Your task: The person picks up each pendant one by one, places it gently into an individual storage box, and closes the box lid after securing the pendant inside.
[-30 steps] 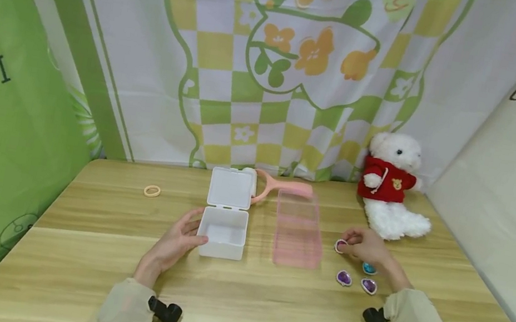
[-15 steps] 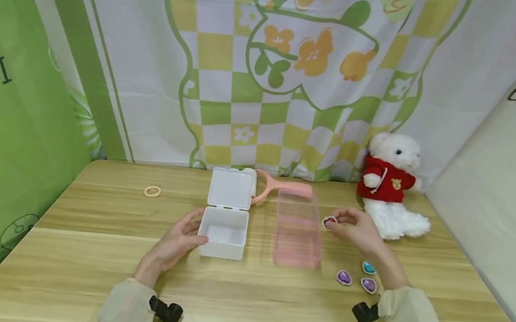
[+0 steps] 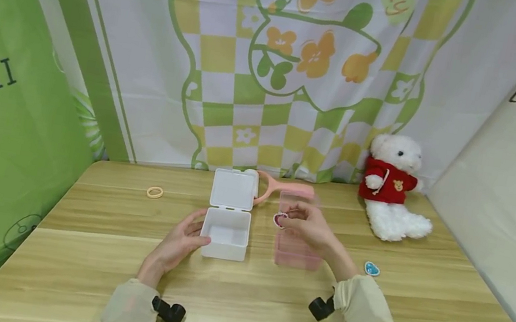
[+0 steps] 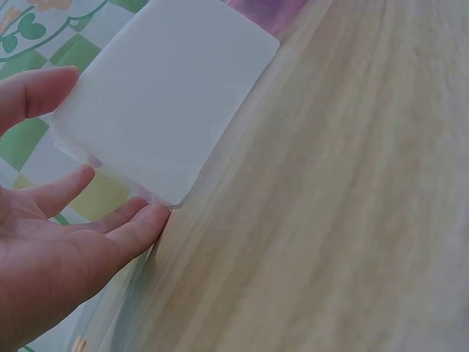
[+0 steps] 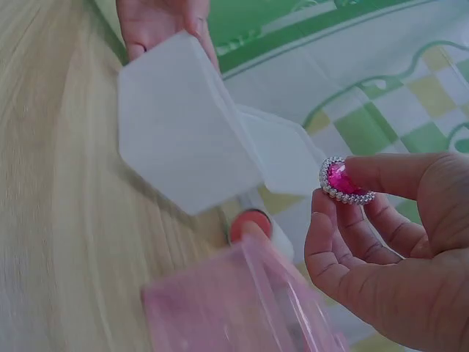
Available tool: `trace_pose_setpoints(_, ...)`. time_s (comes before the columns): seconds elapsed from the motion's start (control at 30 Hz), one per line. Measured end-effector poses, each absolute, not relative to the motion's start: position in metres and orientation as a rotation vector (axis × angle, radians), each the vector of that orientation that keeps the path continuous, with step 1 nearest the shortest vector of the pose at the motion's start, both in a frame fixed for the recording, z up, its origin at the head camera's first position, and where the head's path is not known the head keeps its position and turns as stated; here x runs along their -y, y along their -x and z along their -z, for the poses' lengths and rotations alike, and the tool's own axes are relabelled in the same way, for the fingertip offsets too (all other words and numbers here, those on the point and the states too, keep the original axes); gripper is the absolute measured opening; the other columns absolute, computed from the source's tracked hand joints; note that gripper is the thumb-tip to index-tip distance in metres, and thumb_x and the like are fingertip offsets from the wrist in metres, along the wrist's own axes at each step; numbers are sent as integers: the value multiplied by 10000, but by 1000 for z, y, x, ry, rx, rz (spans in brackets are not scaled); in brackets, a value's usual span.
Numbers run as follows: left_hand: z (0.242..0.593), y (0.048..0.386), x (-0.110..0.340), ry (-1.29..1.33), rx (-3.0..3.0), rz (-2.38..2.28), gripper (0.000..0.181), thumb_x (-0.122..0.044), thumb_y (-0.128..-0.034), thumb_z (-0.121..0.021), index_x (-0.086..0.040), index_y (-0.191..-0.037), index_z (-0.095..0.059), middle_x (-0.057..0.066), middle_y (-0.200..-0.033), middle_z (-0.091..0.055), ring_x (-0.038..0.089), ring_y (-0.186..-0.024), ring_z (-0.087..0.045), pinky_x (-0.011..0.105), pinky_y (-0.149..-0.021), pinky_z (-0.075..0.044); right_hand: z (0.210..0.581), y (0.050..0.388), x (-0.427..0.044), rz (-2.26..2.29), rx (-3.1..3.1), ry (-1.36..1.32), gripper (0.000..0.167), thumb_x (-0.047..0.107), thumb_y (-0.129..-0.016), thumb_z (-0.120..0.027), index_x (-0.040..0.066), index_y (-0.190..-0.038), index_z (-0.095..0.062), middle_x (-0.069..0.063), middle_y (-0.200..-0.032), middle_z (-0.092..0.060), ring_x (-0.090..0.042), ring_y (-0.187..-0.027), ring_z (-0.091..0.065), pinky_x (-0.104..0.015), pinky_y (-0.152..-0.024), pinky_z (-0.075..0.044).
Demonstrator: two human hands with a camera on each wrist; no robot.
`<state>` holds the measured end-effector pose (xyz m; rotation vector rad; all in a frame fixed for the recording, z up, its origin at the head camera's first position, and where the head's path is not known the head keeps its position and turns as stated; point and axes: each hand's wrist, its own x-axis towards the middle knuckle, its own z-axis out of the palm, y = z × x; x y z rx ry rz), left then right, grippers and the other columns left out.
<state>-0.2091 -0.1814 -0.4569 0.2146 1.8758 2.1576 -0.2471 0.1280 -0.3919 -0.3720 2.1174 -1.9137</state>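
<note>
An open white box point(image 3: 222, 250) stands on the table with its lid point(image 3: 233, 189) tipped back. My left hand point(image 3: 178, 244) holds its left side, thumb at the front corner; the left wrist view shows thumb and fingertips at opposite edges of the box point(image 4: 168, 95). Between right thumb and fingers I pinch a pink heart-shaped gem with a silver beaded rim point(image 5: 340, 182). My right hand point(image 3: 312, 228) is above the pink translucent box point(image 3: 297, 260), right of the white one. A blue gem point(image 3: 371, 268) lies on the table beyond my right forearm.
A white plush bear in a red top point(image 3: 391, 183) sits at the back right. Behind the boxes lies a peach-coloured handled tool point(image 3: 291, 189). A small yellowish ring point(image 3: 154, 192) rests on the left of the table, and a patterned curtain point(image 3: 266, 111) hangs behind.
My right hand has carried the pink gem leftward, from the gems at the right to above the pink box. The sleeve now covers where two purple gems lay. My left hand keeps its hold.
</note>
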Motion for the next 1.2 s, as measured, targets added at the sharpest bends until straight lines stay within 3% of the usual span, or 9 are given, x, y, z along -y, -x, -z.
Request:
trace_pose_setpoints(0.17, 458, 210, 181, -204, -1875, -2166, 776, 39, -854, -595, -48, -1506, -184, 302, -1465, -273, 390, -1321, -344, 288, -974, -421, 394, 249, -98, 1888, -2067, 368, 206, 3, -861, -656, -45, -1027, -545, -17, -857, -606, -124, -792, -597, -317, -759, -518)
trace_pose_setpoints(0.3, 459, 209, 181, -192, -1876, -2179, 771, 49, -845, -593, -46, -1501, -199, 312, -1456, -281, 387, -1310, -354, 286, -964, -426, 396, 252, -75, 1880, -2008, 380, 233, -3, -867, -646, -64, -1062, -535, -24, -863, -601, -131, -793, -598, -358, -791, -520)
trace_pose_setpoints(0.53, 458, 209, 180, -200, -1863, -2200, 770, 62, -838, -578, -35, -1499, -194, 320, -1445, -293, 353, -1281, -383, 258, -928, -450, 393, 256, -39, 1814, -2008, 376, 231, 7, -858, -668, -55, -1049, -554, -59, -844, -638, -137, -765, -630, -283, -708, -548)
trace_pose_setpoints(0.87, 458, 211, 181, -198, -1857, -2181, 773, 55, -848, -578, -35, -1505, -180, 318, -1453, -285, 371, -1317, -351, 247, -930, -442, 392, 264, -7, 1456, -2197, 578, 169, -29, -824, -692, -51, -972, -613, -56, -750, -635, -166, -673, -627, -385, -674, -573)
trace_pose_setpoints(1.2, 461, 211, 182, -216, -1863, -2185, 769, 59, -844, -575, -42, -1503, -191, 323, -1458, -283, 366, -1302, -366, 249, -933, -439, 393, 268, 6, 1050, -2400, 633, 153, -65, -771, -716, -2, -898, -657, -58, -764, -668, -166, -633, -620, -312, -583, -564)
